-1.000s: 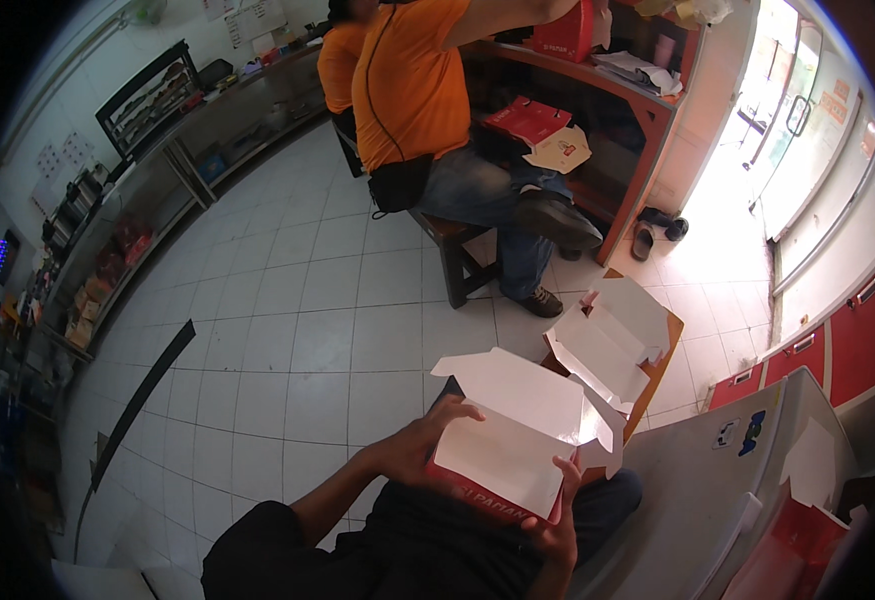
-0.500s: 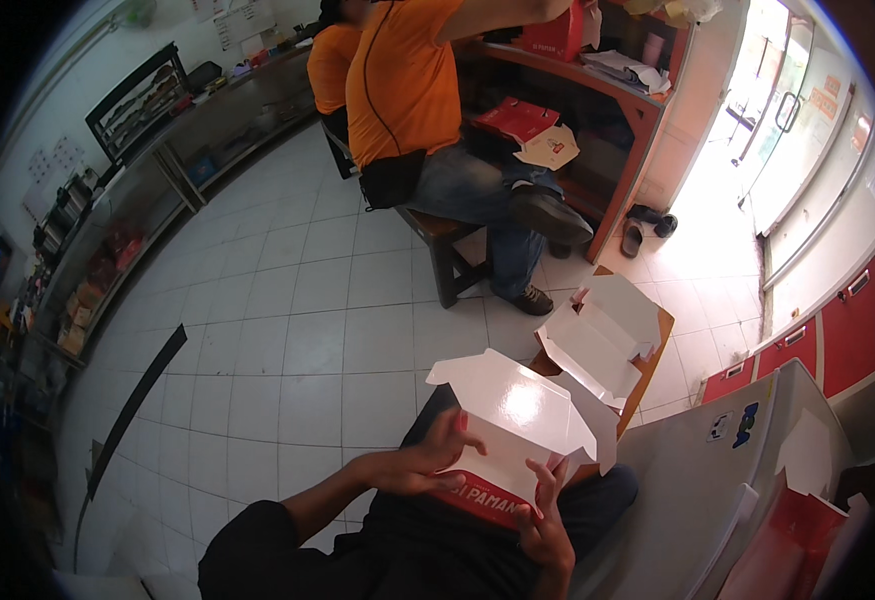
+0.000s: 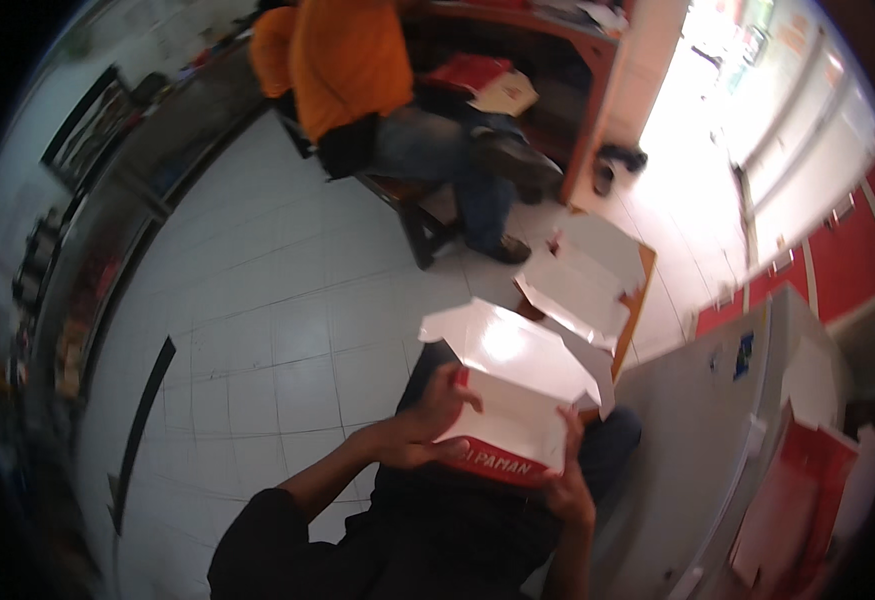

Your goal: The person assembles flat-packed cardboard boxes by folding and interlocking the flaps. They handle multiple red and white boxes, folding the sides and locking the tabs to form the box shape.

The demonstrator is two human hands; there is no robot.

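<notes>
A red-and-white cardboard box [image 3: 510, 413] rests on my lap, its glossy white lid flap tipped back and away from me. My left hand [image 3: 435, 415] grips the box's left end, thumb over the upper edge and fingers low by the red front panel. At the opposite end my right hand [image 3: 569, 475] is closed on the right side wall near the front corner. The undersides of the fingers on both hands are hidden by the box. Just beyond it, another open white carton [image 3: 582, 280] lies on a wooden stool or bench [image 3: 639, 300].
A grey cabinet-like surface [image 3: 677, 450] stands close on my right, with red-and-white cartons [image 3: 802, 490] beside it. Ahead, a person in an orange shirt [image 3: 352, 65] sits on a wooden stool [image 3: 412, 215]. Red drawers [image 3: 837, 250] line the right. A steel counter [image 3: 147, 160] runs along the left.
My right hand's fingers, raised and spread before, have closed around the box's right end. The box's front and side walls stand more upright. The whole view has shifted, with the surroundings blurred.
</notes>
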